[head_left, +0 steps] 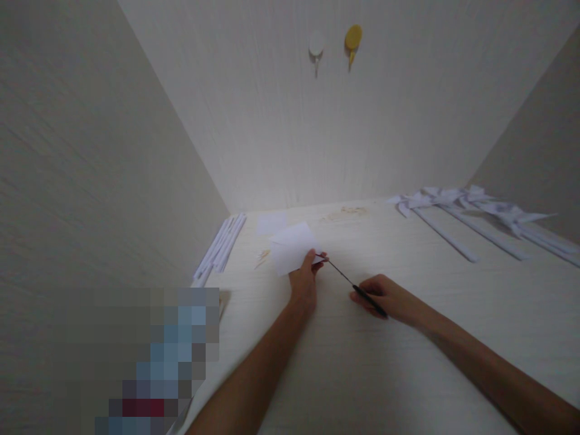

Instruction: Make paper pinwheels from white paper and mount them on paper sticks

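Note:
My left hand is closed on a white sheet of paper, thumb on top near its right corner. A faint crease runs across the sheet. In my right hand is a thin metal-shafted tool with a black handle, much like a screwdriver. The shaft points up and left, and its tip meets the corner of the paper by my left fingers. A small dark reddish strip shows at that corner, too small to name. Just left of the sheet lie a few thin wooden sticks.
Rolled white paper tubes lie at the left edge of the white table. At right are paper pinwheel-like shapes on sticks. Another paper sheet and small scraps lie behind. Two hooks hang on the wall.

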Action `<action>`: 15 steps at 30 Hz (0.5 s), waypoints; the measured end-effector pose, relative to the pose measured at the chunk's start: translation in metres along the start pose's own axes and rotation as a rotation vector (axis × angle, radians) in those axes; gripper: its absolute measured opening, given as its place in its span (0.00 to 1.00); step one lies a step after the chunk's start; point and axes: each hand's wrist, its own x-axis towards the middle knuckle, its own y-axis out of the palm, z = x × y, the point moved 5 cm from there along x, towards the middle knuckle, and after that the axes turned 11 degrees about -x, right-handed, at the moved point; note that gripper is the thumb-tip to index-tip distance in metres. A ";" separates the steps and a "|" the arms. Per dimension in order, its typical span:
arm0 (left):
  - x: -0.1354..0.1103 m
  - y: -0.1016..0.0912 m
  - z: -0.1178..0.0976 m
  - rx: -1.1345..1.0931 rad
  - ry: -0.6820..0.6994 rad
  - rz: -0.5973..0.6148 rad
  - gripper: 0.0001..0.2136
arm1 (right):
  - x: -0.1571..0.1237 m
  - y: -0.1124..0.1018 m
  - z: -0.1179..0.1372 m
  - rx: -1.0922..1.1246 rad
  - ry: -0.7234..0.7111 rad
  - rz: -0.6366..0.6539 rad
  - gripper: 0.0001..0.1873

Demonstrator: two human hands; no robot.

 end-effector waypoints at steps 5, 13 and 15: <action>0.000 0.000 0.000 0.004 0.002 -0.015 0.05 | -0.001 0.000 0.002 0.001 0.004 -0.004 0.21; 0.000 -0.001 0.000 -0.014 -0.003 -0.029 0.06 | -0.002 -0.002 0.005 -0.026 0.002 -0.007 0.21; 0.001 -0.001 0.000 -0.019 0.001 -0.020 0.06 | -0.002 -0.002 0.005 -0.041 0.001 -0.009 0.21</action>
